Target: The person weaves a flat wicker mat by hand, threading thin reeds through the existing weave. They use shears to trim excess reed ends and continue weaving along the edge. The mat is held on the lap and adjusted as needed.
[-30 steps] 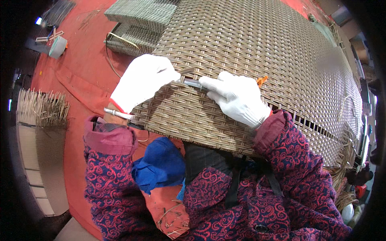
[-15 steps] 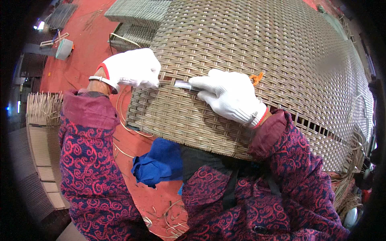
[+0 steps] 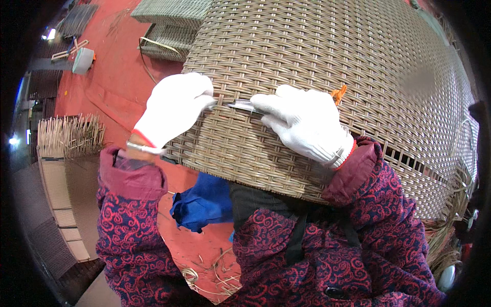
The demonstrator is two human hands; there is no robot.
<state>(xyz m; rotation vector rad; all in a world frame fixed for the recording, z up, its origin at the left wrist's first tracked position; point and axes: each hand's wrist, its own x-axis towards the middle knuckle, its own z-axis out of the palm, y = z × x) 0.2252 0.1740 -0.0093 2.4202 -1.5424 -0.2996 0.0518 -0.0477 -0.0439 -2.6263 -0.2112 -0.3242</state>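
Note:
A large brown woven wicker panel [image 3: 286, 56] lies in front of me, with a narrower woven section [image 3: 240, 153] along its near side. My right hand [image 3: 307, 120], in a white knit glove, is closed on a flat, shiny metal tool [image 3: 242, 105]. The tool points left and lies at the seam between the two woven parts. My left hand [image 3: 176, 105], gloved too, is closed at the left end of that seam, its fingertips against the weave. What it pinches is hidden and slightly blurred.
An orange tie [image 3: 338, 94] sits on the weave by my right hand. A dark slot [image 3: 409, 162] runs through the panel at right. Blue cloth [image 3: 202, 204] lies on the red floor [image 3: 120, 56]. Other woven pieces [image 3: 171, 18] stand at the far left; loose strands [image 3: 452, 204] hang at right.
My left hand has shifted down and right along the panel's edge, its wrist lower. My right hand and the metal tool have moved slightly right. The view has shifted a little.

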